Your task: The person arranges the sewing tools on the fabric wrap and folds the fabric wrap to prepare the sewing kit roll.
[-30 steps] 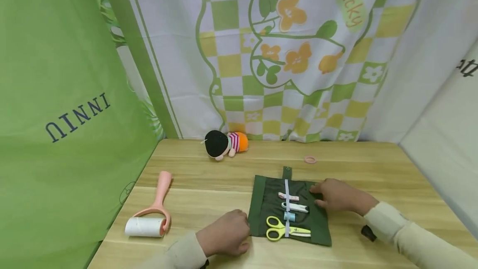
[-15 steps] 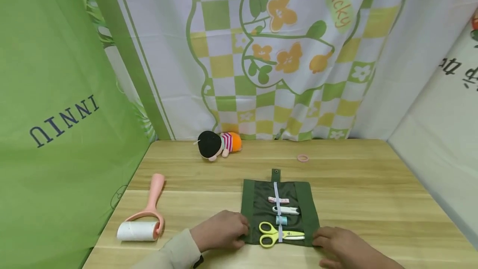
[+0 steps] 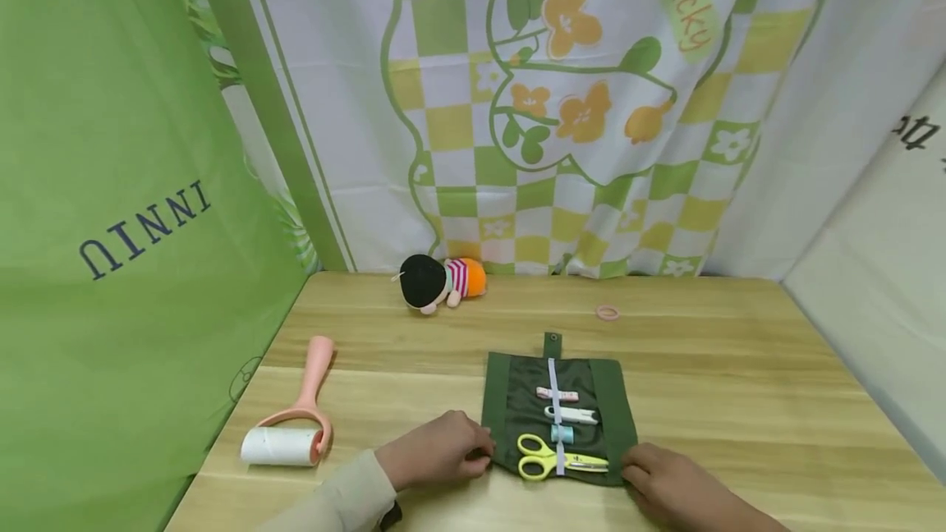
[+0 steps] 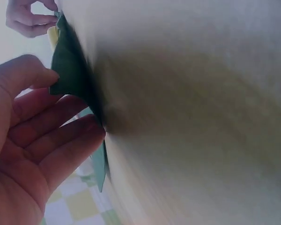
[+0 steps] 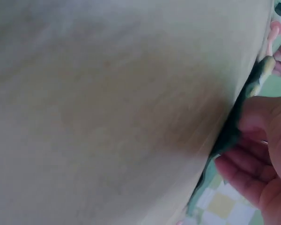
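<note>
A dark green fabric sewing kit (image 3: 617,401) lies unfolded on the table. Under its white elastic strap (image 3: 553,374) sit yellow scissors (image 3: 538,460), a light blue thread spool (image 3: 563,434), white thread snips (image 3: 579,415) and a pinkish rolled tape (image 3: 565,395). My left hand (image 3: 436,450) pinches the kit's near left corner; in the left wrist view the cloth edge (image 4: 70,65) is lifted between thumb and fingers. My right hand (image 3: 676,483) pinches the near right corner, and the right wrist view shows that cloth (image 5: 229,131) raised slightly too.
On the left of the wooden table (image 3: 399,392) lies a pink-handled lint roller (image 3: 281,445). A doll (image 3: 443,282) with a black cap lies at the back, near the curtain (image 3: 473,130). Behind the kit is a small pink ring (image 3: 608,313).
My right hand has come from the kit's upper right side down to its near right corner and grips it. The kit has straightened a little; the left hand stays at the near left corner.
</note>
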Available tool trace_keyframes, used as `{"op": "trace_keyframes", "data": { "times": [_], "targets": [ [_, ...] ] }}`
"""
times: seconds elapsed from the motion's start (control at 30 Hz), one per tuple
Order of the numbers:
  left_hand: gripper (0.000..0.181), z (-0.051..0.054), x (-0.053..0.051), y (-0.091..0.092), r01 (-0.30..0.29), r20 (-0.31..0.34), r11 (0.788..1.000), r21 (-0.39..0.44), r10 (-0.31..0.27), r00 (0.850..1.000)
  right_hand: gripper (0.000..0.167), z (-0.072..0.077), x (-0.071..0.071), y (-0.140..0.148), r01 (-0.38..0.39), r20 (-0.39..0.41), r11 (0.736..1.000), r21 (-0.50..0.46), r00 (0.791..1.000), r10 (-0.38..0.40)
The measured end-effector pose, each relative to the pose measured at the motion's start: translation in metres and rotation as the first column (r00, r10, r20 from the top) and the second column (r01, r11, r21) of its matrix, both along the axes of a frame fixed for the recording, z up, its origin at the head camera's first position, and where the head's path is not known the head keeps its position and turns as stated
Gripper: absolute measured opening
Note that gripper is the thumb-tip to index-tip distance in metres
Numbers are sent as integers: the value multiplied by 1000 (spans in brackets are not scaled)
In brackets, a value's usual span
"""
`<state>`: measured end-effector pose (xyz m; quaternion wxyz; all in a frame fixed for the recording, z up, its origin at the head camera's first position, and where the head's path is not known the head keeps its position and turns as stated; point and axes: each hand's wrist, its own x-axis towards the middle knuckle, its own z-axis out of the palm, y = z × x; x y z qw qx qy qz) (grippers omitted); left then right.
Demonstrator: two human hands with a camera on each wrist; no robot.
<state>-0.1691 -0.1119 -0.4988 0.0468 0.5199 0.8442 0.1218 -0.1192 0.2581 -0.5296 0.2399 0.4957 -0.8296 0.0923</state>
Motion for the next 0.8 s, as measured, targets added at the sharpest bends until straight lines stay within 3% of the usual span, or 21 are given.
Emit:
{"op": "trace_keyframes", "data": {
  "times": [0.17,0.23,0.33,0.4,0.5,0.57,0.67,0.8],
  "targets": [
    [8,0,-3,-6,-123,83,991,48,119,989,6,10,-9,1,70,100,996,-48,993,-65],
    [6,-1,-3,-6,-186,142,976,110,170,975,14,17,-12,5,109,164,993,-44,981,-100],
    [5,-3,-6,-4,-285,226,932,223,235,945,22,28,-21,8,149,234,989,-16,962,-141],
    [6,-4,-10,-2,-337,267,896,290,262,927,25,36,-31,8,156,340,988,-18,930,-141],
    [10,-7,-21,-1,-411,308,840,354,310,899,23,43,-50,4,163,494,985,-64,863,-111],
    [9,-9,-28,-1,-445,325,815,371,335,884,19,43,-63,0,161,558,983,-89,825,-85],
    [11,-14,-37,-2,-457,308,818,349,361,881,16,36,-79,-4,135,580,986,-100,813,-53],
    [20,-14,-44,-4,-416,253,875,246,356,899,17,27,-92,0,113,583,993,-43,809,-67]
  ]
}}
